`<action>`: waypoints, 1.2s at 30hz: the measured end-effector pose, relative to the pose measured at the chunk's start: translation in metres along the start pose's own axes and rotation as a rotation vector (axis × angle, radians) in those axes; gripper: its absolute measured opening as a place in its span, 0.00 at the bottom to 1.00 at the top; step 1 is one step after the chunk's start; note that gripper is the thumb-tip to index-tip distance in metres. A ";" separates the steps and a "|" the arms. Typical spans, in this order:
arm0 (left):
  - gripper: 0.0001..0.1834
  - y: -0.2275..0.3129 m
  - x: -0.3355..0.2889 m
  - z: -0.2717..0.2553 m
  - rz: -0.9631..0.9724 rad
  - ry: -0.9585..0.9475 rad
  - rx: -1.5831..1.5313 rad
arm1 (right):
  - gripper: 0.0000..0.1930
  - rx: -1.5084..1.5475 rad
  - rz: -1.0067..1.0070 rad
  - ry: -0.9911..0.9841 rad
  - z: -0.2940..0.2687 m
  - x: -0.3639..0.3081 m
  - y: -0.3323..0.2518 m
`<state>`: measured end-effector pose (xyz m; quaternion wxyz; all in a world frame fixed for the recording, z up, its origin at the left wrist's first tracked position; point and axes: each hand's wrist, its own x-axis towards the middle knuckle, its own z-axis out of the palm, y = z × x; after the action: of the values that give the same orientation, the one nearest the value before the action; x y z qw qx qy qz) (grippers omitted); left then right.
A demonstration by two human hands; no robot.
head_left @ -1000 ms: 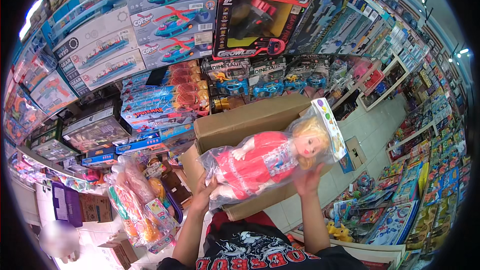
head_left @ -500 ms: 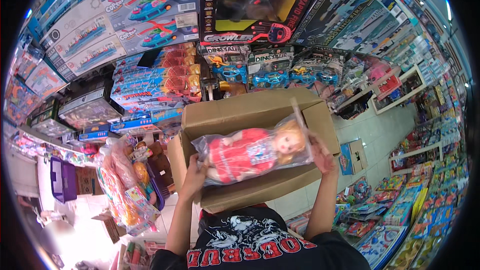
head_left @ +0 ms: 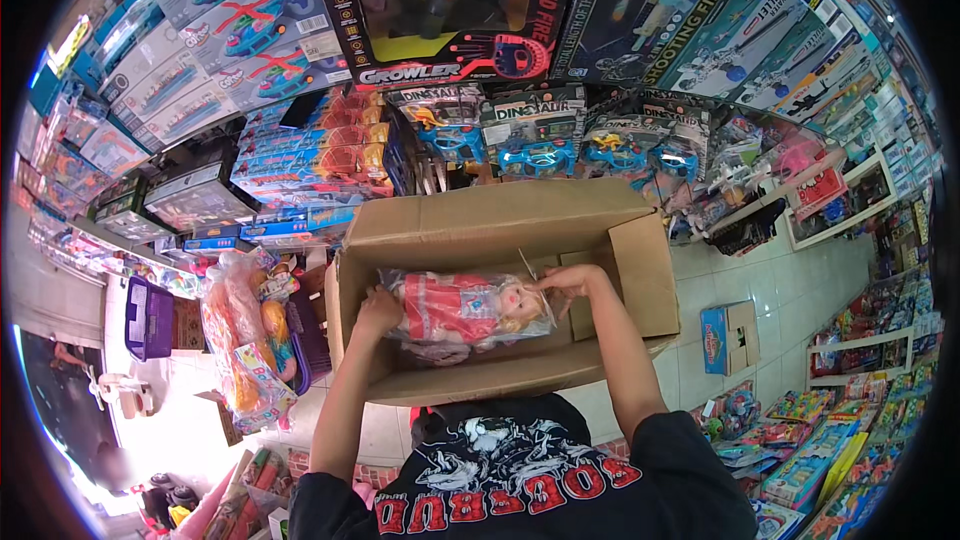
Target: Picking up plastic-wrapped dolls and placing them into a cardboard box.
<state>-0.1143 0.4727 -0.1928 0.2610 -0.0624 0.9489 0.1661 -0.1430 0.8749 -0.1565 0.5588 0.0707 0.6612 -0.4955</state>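
A doll [head_left: 450, 308] in a red dress, with blond hair, lies face up in a clear plastic bag inside an open cardboard box [head_left: 500, 202]. At its foot end, my left hand [head_left: 379, 311] is closed on the bag. My right hand [head_left: 572, 282] grips the bag by the doll's head, its fingers partly bent around the edge. A pale pinkish thing in plastic [head_left: 440, 352] shows just below the doll; I cannot tell what it is.
Bagged toys [head_left: 535, 135] hang on a rack beyond the box, under large toy boxes [head_left: 440, 15]. At the left are a purple basket [head_left: 149, 318] and bagged dolls [head_left: 240, 325]. A small blue carton [head_left: 728, 338] stands on the tiled floor at right.
Both hands have lowered the bagged doll from above the box's rim down inside it. The view has shifted somewhat.
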 end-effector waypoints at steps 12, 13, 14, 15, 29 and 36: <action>0.26 -0.037 0.060 0.079 0.240 0.273 -0.276 | 0.37 0.041 -0.053 0.451 0.025 0.121 0.094; 0.25 -0.038 0.057 0.085 0.327 0.424 -0.448 | 0.37 0.044 -0.054 0.458 0.025 0.120 0.099; 0.25 -0.041 0.061 0.087 0.332 0.424 -0.449 | 0.38 0.025 -0.136 0.509 0.027 0.117 0.105; 0.24 -0.048 0.073 0.095 0.369 0.401 -0.413 | 0.40 0.010 -0.217 0.558 0.027 0.116 0.112; 0.60 -0.013 0.071 0.084 0.014 -0.018 -0.274 | 0.27 -0.609 0.011 0.442 0.004 0.151 0.099; 0.70 -0.002 0.078 0.089 0.082 -0.322 0.257 | 0.25 -0.659 -0.019 0.360 0.007 0.157 0.092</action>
<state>-0.1386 0.4996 -0.3062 0.4081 0.0376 0.9100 0.0619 -0.1367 0.8435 -0.3356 0.4219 -0.0329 0.8734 -0.2410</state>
